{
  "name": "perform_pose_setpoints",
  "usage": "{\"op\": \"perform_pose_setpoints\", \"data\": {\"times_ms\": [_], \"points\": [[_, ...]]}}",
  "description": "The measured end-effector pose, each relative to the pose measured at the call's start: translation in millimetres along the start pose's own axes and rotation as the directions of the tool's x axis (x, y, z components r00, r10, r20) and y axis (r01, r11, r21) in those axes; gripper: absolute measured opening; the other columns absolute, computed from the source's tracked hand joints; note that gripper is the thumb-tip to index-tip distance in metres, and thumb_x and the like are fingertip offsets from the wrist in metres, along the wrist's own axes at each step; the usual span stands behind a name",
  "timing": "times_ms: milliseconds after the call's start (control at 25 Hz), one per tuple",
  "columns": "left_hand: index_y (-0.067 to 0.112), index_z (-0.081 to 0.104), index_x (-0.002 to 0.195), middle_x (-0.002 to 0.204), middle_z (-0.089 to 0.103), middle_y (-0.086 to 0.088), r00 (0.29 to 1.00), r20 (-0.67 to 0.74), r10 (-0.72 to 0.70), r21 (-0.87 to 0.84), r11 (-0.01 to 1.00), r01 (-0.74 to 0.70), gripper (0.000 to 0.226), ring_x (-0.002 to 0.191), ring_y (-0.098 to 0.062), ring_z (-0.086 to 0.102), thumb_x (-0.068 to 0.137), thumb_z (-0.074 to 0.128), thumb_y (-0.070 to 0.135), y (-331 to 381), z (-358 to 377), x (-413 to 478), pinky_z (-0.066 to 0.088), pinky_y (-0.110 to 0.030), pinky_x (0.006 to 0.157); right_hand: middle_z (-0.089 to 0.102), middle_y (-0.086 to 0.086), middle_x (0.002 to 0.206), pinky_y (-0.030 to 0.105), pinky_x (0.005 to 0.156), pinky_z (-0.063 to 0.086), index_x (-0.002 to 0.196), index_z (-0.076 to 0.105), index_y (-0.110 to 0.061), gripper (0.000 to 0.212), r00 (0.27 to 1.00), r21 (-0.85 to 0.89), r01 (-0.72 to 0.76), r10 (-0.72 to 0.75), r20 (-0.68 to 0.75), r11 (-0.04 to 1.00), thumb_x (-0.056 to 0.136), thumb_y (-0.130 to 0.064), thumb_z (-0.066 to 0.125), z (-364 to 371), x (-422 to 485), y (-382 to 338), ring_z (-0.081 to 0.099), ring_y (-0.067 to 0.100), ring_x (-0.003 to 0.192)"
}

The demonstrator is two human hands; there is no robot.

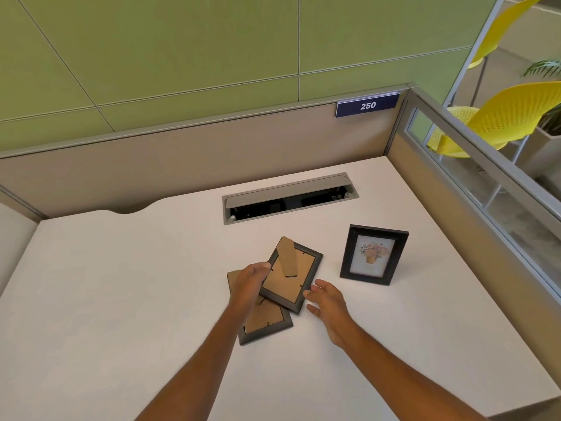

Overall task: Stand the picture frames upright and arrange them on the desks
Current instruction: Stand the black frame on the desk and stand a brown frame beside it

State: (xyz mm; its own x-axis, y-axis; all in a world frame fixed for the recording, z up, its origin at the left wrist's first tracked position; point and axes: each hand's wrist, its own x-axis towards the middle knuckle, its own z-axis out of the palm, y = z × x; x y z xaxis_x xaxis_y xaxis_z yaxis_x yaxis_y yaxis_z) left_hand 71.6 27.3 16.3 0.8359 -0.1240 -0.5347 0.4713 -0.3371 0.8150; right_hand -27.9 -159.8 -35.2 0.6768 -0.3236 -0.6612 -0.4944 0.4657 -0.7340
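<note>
One black picture frame [372, 253] with a flower print stands upright on the white desk [121, 284], to the right. Two more black frames lie face down, brown backs up. The upper frame [293, 276] rests partly on the lower frame [267, 322], and its cardboard stand flap is folded out. My left hand [250, 282] grips the upper frame's left edge, thumb on top. My right hand [329, 305] hovers open just right of that frame's lower corner, fingers spread, touching nothing that I can make out.
An open cable hatch [290, 197] is set into the desk behind the frames. Beige partition walls [182, 165] enclose the back and right, with a blue sign reading 250 [367, 105]. Yellow chairs [504, 117] stand beyond the right partition.
</note>
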Motion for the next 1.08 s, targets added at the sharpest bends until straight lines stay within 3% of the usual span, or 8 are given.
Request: {"op": "perform_pose_setpoints", "data": {"times_ms": [120, 280, 480, 600, 760, 840, 920, 1080], "points": [[0.039, 0.074, 0.116, 0.128, 0.072, 0.012, 1.0, 0.008, -0.003, 0.03, 1.0, 0.003, 0.019, 0.128, -0.019, 0.062, 0.102, 0.067, 0.049, 4, 1, 1, 0.047, -0.04, 0.11, 0.061, 0.013, 0.149, 0.05, 0.115, 0.053, 0.151, 0.054, -0.011, 0.056, 1.0, 0.035, -0.007, 0.008, -0.03, 0.999, 0.099, -0.001, 0.072, 0, 4, -1, 0.062, 0.033, 0.133], [0.03, 0.072, 0.125, 0.132, 0.071, 0.005, 1.0, 0.019, -0.005, 0.014, 1.0, 0.004, 0.025, 0.131, -0.021, 0.062, 0.106, 0.066, 0.043, 7, -1, 6, 0.048, -0.048, 0.118, 0.067, 0.019, 0.138, 0.047, 0.11, 0.057, 0.146, 0.057, -0.006, 0.051, 0.997, 0.113, -0.025, 0.032, -0.064, 0.993, 0.098, 0.002, 0.073, -1, 8, -1, 0.068, 0.034, 0.124], [0.025, 0.07, 0.128, 0.138, 0.07, -0.002, 0.998, 0.033, -0.045, -0.033, 0.998, 0.046, 0.025, 0.128, -0.021, 0.061, 0.108, 0.065, 0.038, 13, -6, 8, 0.05, -0.037, 0.101, 0.073, 0.025, 0.123, 0.045, 0.098, 0.062, 0.138, 0.061, -0.002, 0.044, 0.995, 0.205, -0.062, 0.077, -0.07, 0.977, 0.097, 0.008, 0.072, -5, 13, -5, 0.073, 0.04, 0.116], [0.017, 0.071, 0.135, 0.139, 0.071, -0.006, 0.999, 0.006, -0.038, -0.034, 0.999, 0.039, 0.032, 0.127, -0.021, 0.063, 0.109, 0.064, 0.034, 20, -7, 8, 0.053, -0.041, 0.106, 0.076, 0.025, 0.121, 0.043, 0.094, 0.063, 0.133, 0.066, -0.002, 0.037, 0.993, 0.191, -0.082, 0.097, -0.072, 0.978, 0.097, -0.002, 0.077, -1, 13, -9, 0.074, 0.034, 0.105], [0.004, 0.065, 0.144, 0.146, 0.069, -0.016, 0.985, -0.028, -0.173, -0.01, 0.985, 0.173, 0.045, 0.139, -0.031, 0.062, 0.113, 0.058, 0.036, 48, -5, 5, 0.054, -0.044, 0.116, 0.081, 0.019, 0.113, 0.038, 0.079, 0.065, 0.123, 0.072, -0.004, 0.028, 0.989, 0.138, -0.122, 0.132, -0.063, 0.983, 0.098, -0.011, 0.079, 7, 12, -16, 0.078, 0.031, 0.1], [0.001, 0.062, 0.147, 0.147, 0.068, -0.018, 0.985, -0.015, -0.17, -0.053, 0.984, 0.169, 0.046, 0.141, -0.033, 0.061, 0.114, 0.057, 0.033, 53, -7, 0, 0.051, -0.047, 0.119, 0.082, 0.019, 0.11, 0.038, 0.073, 0.065, 0.123, 0.07, -0.005, 0.025, 0.989, 0.126, -0.136, 0.142, -0.044, 0.983, 0.099, -0.01, 0.077, 13, 9, -22, 0.08, 0.032, 0.097], [0.002, 0.063, 0.146, 0.144, 0.069, -0.018, 0.988, -0.001, -0.152, -0.095, 0.984, 0.151, 0.041, 0.136, -0.032, 0.063, 0.113, 0.06, 0.027, 50, -12, -5, 0.052, -0.046, 0.118, 0.083, 0.019, 0.106, 0.037, 0.069, 0.065, 0.123, 0.07, -0.005, 0.025, 0.99, 0.087, -0.132, 0.136, -0.034, 0.987, 0.099, -0.01, 0.077, 15, 8, -31, 0.08, 0.03, 0.093], [0.006, 0.067, 0.144, 0.14, 0.073, -0.015, 0.995, 0.087, -0.045, -0.115, 0.992, 0.055, 0.039, 0.12, -0.028, 0.074, 0.107, 0.059, -0.006, 34, -36, -3, 0.059, -0.047, 0.111, 0.081, 0.022, 0.109, 0.038, 0.071, 0.063, 0.123, 0.07, 0.0, 0.029, 0.992, 0.074, -0.125, 0.127, -0.027, 0.989, 0.097, -0.01, 0.079, 10, 8, -52, 0.078, 0.031, 0.092]]}}
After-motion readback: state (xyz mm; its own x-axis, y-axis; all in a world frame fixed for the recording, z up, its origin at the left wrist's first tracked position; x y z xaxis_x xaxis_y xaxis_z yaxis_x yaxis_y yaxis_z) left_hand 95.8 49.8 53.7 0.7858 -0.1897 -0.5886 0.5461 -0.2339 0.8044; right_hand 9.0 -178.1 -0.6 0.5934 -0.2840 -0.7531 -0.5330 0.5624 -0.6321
